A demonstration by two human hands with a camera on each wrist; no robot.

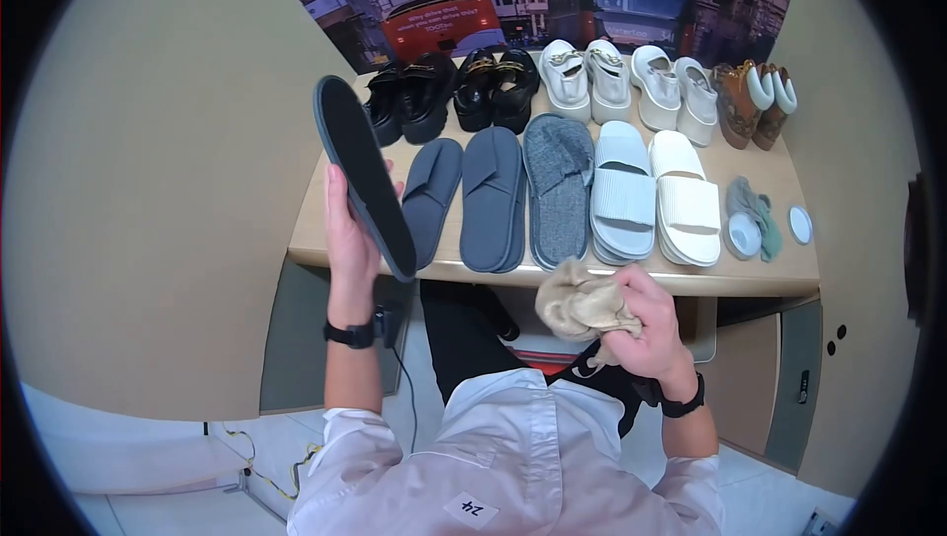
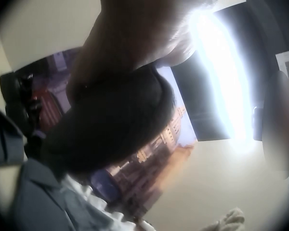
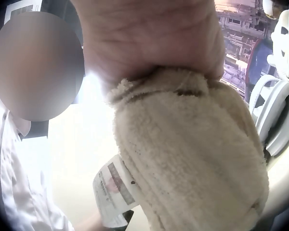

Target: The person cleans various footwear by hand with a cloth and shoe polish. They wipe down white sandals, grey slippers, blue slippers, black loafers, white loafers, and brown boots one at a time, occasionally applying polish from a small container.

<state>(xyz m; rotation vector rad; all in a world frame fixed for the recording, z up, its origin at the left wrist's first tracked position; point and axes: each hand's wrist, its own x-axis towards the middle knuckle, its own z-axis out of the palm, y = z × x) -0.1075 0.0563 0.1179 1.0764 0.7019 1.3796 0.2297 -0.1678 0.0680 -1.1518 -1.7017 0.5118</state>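
My left hand (image 1: 350,235) holds a grey slipper (image 1: 360,166) up on edge above the table's left part, its black sole turned toward the head camera. The thumb lies along one edge and fingertips show past the other. In the left wrist view the slipper (image 2: 115,120) is a dark shape below the hand. A bunched beige cloth (image 1: 584,307) is gripped in my right hand (image 1: 646,324), in front of the table's front edge. In the right wrist view the cloth (image 3: 188,149) looks fluffy, and a white printed label (image 3: 116,190) hangs from it.
On the table (image 1: 449,258) stand a front row of slippers, including a grey pair (image 1: 490,201) and a white pair (image 1: 686,201), and a back row of black shoes (image 1: 493,82), white shoes (image 1: 584,77) and brown boots (image 1: 755,102). A grey-green cloth (image 1: 758,211) and round white lid (image 1: 800,225) lie at right.
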